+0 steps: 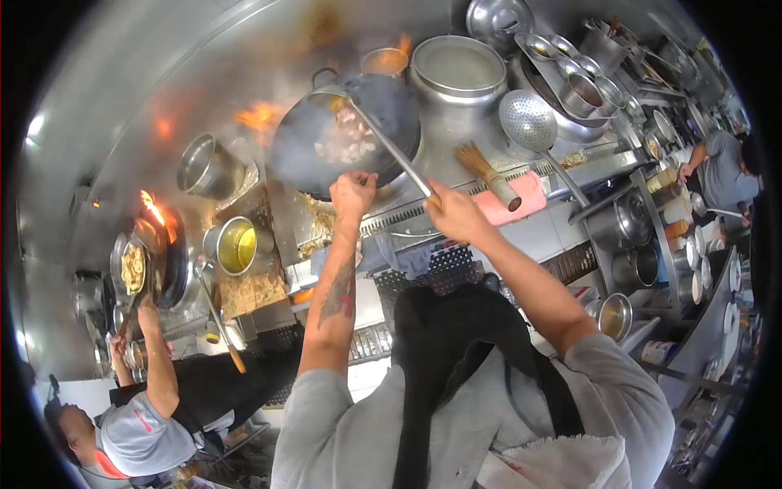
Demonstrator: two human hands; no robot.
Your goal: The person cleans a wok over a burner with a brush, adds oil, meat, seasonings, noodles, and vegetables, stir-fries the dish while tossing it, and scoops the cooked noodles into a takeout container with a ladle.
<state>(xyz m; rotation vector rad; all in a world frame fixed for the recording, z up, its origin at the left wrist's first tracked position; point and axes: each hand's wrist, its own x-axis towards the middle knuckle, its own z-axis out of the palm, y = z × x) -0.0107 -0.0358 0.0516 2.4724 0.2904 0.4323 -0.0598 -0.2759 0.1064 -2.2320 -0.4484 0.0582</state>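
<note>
Flames and haze around the dark wok

A curved, shiny stainless-steel cooking range [464,134] fills the upper part of the frame, with orange flames [259,118] at upper left of centre. At lower left, another person in a grey shirt [155,428] holds a pan of yellowish food; a second person in grey [725,175] stands at the right edge.

We look down on a big, round, dark metal wok [397,102] at upper centre, hazy with smoke or steam. Right of it sits a wide silver pot [458,88] of cloudy liquid. A silver pot of yellow liquid [221,247] stands at left of centre.

Our right hand [456,213] grips the wooden end of a long metal ladle [389,147], its fingers wrapped around the handle and pressed together; the ladle's head is inside the wok. Our left hand [353,194] is at the wok's near edge, fingers curled inward; we cannot tell what they pinch.

Right of our right hand, a perforated round steel skimmer [528,121] lies above a folded pink cloth [525,194], which a tan bristle brush [489,175] partly overlaps. Smallest are the pale and pinkish food pieces [349,140], gathered in the wok.
</note>
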